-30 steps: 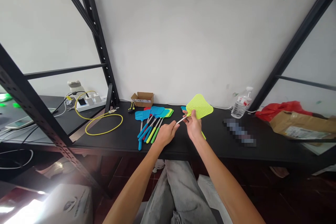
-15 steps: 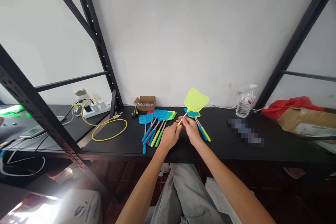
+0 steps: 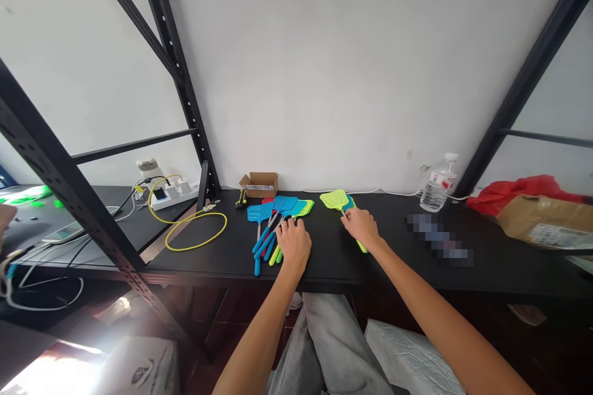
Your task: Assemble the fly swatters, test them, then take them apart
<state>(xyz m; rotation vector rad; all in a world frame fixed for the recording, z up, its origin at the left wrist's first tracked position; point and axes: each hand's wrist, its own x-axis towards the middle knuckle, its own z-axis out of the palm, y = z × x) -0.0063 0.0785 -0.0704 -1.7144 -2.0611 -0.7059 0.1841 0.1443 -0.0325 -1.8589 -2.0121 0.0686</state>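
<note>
My right hand [image 3: 362, 228] is closed around the shaft and handle of a yellow-green fly swatter [image 3: 333, 199], low over the right-hand pile. Beneath it show part of a blue fly swatter [image 3: 349, 202] and a yellow-green handle end [image 3: 362, 248]. Over the left-hand pile, my left hand [image 3: 295, 242] reaches with fingers apart, touching or just above the handles; nothing is lifted in it. That pile holds several blue fly swatters [image 3: 259, 212], yellow-green ones [image 3: 306, 207] and a bit of red. My left hand covers some of the handles.
Behind the left pile stands an open cardboard box [image 3: 259, 185]. A yellow cable [image 3: 222, 231] loops near a power strip [image 3: 173, 194] at left. To the right are a water bottle [image 3: 438, 186], a blurred patch, and a parcel [image 3: 542, 219] with a red bag. Black rack posts [image 3: 185, 99] frame the table.
The yellow-green fly swatter went from both hands, held up, down onto the right pile in my right hand. My left hand let go of it and moved left to the other pile.
</note>
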